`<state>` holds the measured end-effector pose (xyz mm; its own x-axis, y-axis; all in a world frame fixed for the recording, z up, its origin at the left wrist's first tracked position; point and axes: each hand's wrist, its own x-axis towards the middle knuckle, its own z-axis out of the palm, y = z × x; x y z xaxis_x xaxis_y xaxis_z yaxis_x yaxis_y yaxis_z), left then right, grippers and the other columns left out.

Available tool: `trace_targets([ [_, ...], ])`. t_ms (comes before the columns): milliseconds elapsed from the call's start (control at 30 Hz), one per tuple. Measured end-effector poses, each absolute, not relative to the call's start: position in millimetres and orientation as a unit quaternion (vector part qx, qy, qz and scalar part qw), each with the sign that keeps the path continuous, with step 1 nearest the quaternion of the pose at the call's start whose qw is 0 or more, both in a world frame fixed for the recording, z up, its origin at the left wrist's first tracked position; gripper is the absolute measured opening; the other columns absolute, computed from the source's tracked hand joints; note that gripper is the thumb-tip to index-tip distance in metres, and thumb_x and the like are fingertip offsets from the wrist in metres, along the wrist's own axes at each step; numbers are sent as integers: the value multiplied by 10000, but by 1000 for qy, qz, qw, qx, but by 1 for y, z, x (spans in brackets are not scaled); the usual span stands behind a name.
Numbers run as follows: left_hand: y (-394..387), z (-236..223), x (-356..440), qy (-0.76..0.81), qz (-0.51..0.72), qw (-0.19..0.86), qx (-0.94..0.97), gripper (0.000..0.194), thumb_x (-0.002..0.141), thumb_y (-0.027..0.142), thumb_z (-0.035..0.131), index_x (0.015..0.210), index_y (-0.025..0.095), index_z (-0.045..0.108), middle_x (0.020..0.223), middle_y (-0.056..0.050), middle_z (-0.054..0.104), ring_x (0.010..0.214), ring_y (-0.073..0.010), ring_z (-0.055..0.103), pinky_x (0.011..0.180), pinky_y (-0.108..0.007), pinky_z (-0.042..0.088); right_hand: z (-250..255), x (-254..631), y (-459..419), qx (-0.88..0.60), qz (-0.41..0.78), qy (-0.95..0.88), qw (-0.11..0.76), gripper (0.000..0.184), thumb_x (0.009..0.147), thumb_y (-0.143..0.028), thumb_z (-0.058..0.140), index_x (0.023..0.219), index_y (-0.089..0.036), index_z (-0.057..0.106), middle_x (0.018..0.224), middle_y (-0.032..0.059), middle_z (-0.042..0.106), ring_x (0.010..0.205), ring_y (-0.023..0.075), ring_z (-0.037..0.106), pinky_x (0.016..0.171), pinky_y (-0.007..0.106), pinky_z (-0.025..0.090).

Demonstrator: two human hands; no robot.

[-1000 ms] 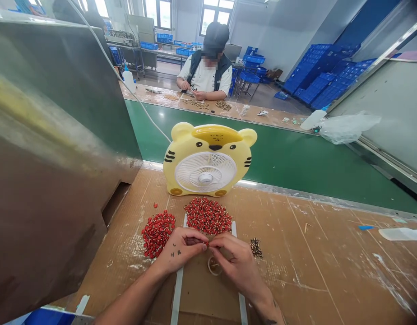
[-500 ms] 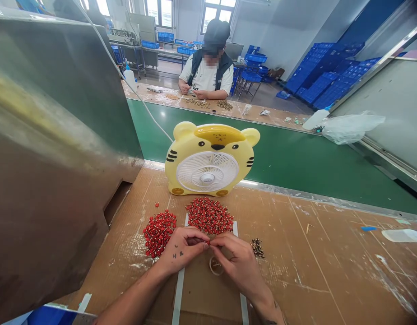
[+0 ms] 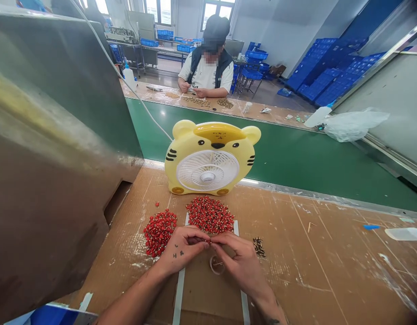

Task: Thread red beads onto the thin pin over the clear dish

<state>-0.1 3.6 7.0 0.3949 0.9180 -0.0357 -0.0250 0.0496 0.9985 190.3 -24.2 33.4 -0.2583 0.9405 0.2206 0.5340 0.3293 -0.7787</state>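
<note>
My left hand (image 3: 184, 249) is closed in a pinch on a small red piece (image 3: 209, 242), mostly hidden by the fingertips. Thumb and forefinger of my right hand (image 3: 240, 256) press together at the same piece, so the fingertips of both hands meet. Just beyond them lies a heap of small red pieces with dark and gold bits (image 3: 210, 214). A second heap of red pieces (image 3: 159, 232) sits left of my left hand. Below the fingertips is a small round clear dish (image 3: 216, 265), partly covered by my right hand.
A yellow tiger-faced fan (image 3: 210, 158) stands behind the heaps. Small dark and gold parts (image 3: 259, 247) lie right of my right hand. A large metal housing (image 3: 59, 158) bounds the left. Across the green belt (image 3: 296, 167), another person (image 3: 208, 67) handles small parts.
Both hands stay nearly in place, fingertips still meeting at the red piece. The right hand's fingers have shifted slightly, and the view has tilted a little.
</note>
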Motion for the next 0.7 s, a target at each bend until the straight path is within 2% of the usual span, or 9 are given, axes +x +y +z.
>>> trace_targets([
  [200,-1,8,3,424,394,602,550,121,774,218,726,849,137,774,811,-78,754,724,-175,676,685,-245,523,37,189,-25,-522,269,-726,358,96,906,-222,625,868,-219,713,808,32,745,726,183,685,681,280,528],
  [467,-4,7,1,437,380,557,596,76,786,203,705,792,154,763,736,-55,758,676,-171,684,650,-232,518,37,186,-22,-515,262,-745,334,138,895,-188,579,773,-214,640,718,11,689,656,164,651,624,253,492],
  [600,-6,2,6,429,368,536,627,97,806,187,684,854,165,765,786,-55,768,705,-171,691,684,-237,529,34,187,-23,-504,278,-752,321,127,877,-142,571,801,-213,644,746,10,696,698,167,656,661,253,500],
  [700,-6,-1,11,421,351,540,639,217,818,180,668,1024,171,737,850,-52,763,749,-169,697,717,-241,545,30,196,-24,-515,306,-735,318,107,878,-150,586,826,-214,655,780,5,709,721,162,666,687,246,510],
])
